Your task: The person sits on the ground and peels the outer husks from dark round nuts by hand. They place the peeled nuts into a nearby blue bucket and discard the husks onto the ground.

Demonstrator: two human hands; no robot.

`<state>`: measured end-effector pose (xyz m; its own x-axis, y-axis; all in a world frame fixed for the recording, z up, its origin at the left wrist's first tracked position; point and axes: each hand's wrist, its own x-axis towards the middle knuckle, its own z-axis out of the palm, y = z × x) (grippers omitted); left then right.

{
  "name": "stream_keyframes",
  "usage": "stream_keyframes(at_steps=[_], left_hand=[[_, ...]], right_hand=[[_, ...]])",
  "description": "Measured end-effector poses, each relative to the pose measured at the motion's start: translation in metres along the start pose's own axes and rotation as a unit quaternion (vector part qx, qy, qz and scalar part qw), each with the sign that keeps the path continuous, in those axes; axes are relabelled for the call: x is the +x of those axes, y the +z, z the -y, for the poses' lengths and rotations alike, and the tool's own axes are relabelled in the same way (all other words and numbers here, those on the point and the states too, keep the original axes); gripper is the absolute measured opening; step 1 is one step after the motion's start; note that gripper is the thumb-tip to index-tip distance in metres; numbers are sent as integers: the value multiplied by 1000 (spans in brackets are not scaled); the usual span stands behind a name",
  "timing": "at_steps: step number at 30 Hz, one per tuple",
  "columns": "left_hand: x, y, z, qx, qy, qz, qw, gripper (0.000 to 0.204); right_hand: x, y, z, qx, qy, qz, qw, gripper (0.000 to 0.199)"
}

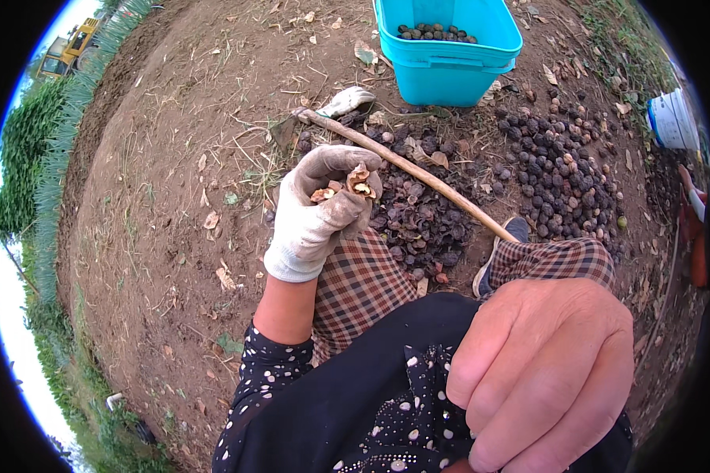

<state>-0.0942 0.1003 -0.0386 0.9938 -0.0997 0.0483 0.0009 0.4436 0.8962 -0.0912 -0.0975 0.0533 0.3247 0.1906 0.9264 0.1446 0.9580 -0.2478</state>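
My left hand (320,209), in a dirty white glove, is curled around a few cracked nuts (360,184) with pale insides, held above a heap of dark husks (422,217) on the soil. My right hand (546,370) is bare and close to the camera, over my lap, fingers curled into a loose fist; nothing shows in it. A long wooden stick (406,168) lies slanted across the husk heap, from beside my left hand down to my knee.
A turquoise plastic tub (450,55) with dark nuts inside stands ahead. Many dark round nuts (556,173) lie spread on the right. A second white glove (345,100) lies near the stick's far end. A white bucket (673,120) sits at the right edge.
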Motion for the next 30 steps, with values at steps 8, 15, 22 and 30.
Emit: stream_keyframes(at_steps=[8, 15, 22, 30], left_hand=[[4, 8, -5, 105, -12, -6, 994, 84], [7, 10, -4, 178, 19, 20, 984, 77], [4, 13, -4, 156, 4, 4, 988, 70], [0, 8, -8, 99, -57, -54, 992, 50]], right_hand=[[-11, -18, 13, -419, 191, -107, 881, 16], [-43, -50, -39, -621, 303, 36, 722, 30], [-58, -70, -51, -569, 311, -10, 762, 24], [-62, -70, -50, -313, 398, -240, 828, 12]])
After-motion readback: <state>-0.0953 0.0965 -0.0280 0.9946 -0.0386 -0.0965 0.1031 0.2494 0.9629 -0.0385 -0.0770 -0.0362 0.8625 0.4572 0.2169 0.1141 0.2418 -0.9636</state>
